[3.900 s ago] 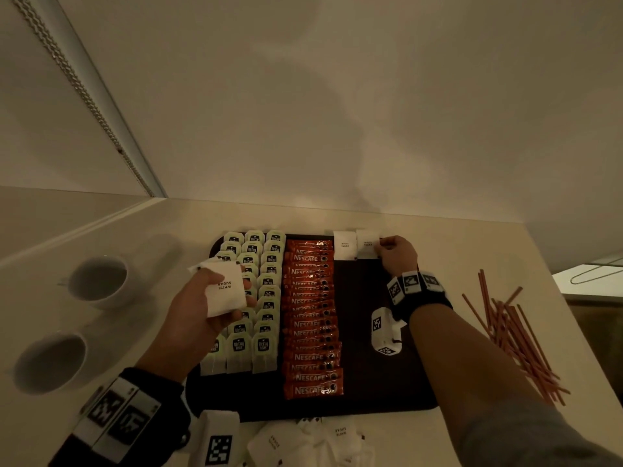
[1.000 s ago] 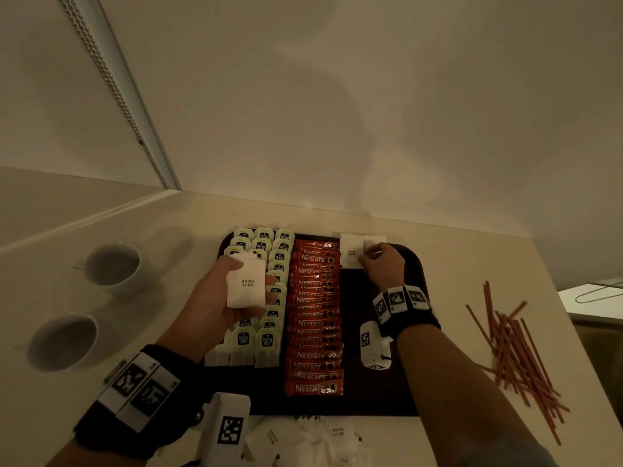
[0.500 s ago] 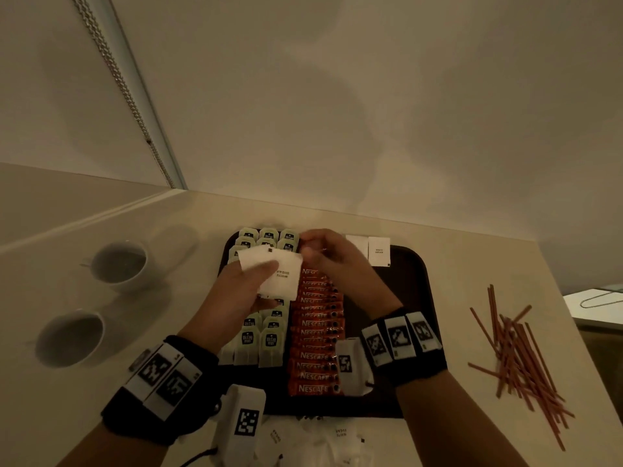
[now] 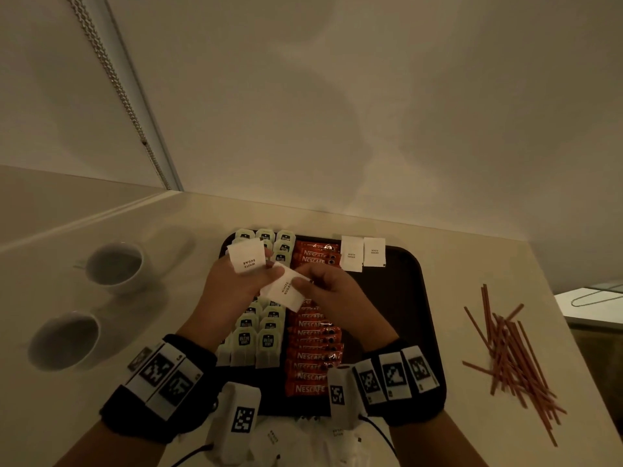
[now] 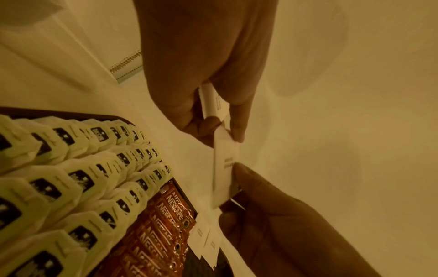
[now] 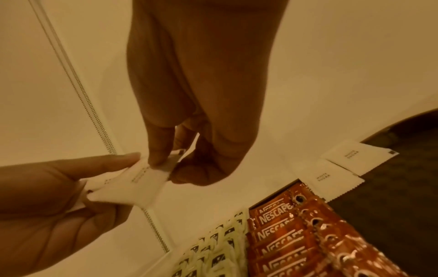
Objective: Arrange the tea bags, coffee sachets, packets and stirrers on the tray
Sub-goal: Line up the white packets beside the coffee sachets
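You have one tray [image 4: 425,318] on the surface [image 4: 472,264] and two cups [image 4: 114,266] to its left. Three columns of tea bags [image 4: 269,345] fill the tray's left part, with one column of coffee sachets [image 4: 312,357] beside them; the exact number in each is hidden by your hands. Two sugar packets [image 4: 351,253] lie flat at the far edge. Your left hand [image 4: 232,284] holds a few more, your right hand [image 4: 332,288] pinches one, and others lie at the near edge. The stirrers [image 4: 512,352] form one loose pile, too tangled to count.
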`<state>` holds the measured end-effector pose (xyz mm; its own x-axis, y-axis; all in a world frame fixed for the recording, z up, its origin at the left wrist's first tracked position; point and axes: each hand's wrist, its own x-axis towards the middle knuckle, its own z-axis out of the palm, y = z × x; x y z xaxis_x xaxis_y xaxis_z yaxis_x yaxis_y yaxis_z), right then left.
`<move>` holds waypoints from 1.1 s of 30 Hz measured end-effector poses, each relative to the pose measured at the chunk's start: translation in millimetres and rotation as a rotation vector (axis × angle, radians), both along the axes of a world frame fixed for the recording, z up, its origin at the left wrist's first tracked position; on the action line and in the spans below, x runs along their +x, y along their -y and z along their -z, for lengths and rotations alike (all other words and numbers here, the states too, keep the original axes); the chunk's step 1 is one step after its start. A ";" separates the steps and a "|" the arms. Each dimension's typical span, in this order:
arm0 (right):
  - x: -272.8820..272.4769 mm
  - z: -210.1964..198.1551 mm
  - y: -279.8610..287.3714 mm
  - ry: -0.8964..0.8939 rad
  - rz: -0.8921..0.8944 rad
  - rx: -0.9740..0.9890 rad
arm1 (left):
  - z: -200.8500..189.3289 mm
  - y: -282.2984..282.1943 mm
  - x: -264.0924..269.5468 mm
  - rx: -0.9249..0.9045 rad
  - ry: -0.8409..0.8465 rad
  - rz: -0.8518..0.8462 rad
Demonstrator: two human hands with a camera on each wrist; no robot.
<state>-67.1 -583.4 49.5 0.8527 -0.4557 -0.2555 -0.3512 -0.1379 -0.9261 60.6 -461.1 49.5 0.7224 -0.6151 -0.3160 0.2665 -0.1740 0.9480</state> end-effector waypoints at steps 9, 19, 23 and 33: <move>-42.1 45.4 71.6 0.037 0.679 0.181 | -19.0 -0.8 -1.5 -0.122 -0.297 -0.039; -50.7 82.3 127.6 -0.286 0.823 -0.219 | -18.6 0.8 -3.9 -0.116 -0.420 -0.058; -45.5 85.0 130.8 -0.341 0.760 -0.252 | -17.5 -0.3 -2.6 -0.112 -0.430 -0.064; -36.6 91.1 132.6 -0.399 0.796 -0.269 | -17.1 -2.4 -1.4 -0.184 -0.490 -0.078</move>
